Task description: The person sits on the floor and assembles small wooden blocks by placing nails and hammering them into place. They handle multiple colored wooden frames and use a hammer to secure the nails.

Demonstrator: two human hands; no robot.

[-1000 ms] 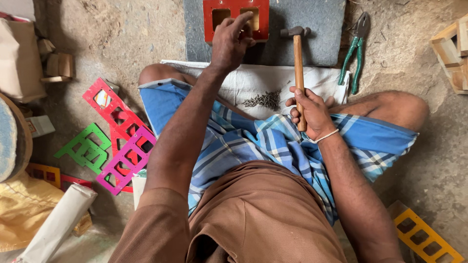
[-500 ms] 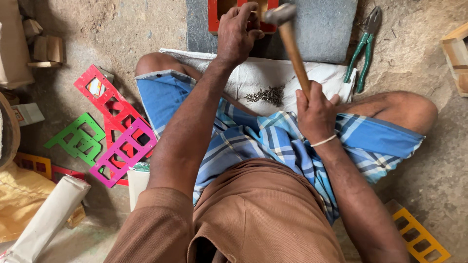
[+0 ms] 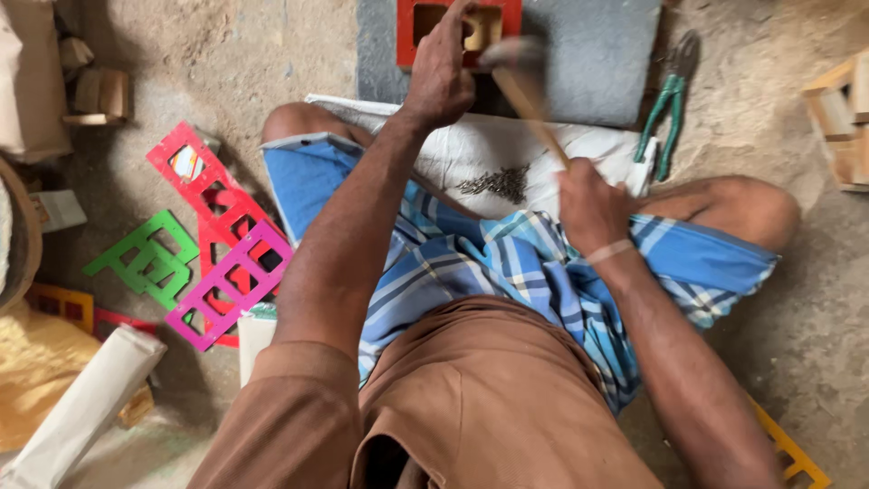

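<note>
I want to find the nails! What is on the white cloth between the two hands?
In the head view, a small dark pile of nails lies on the white cloth, between the left hand and right hand.

The left arm is stretched up the middle of the frame; the left hand (image 3: 441,72) is held at the top centre, fingers bent downward and pressed together; the right arm is bent in from the lower right; the right hand (image 3: 590,206) is closed in a fist right of centre, wrist banded.
</note>
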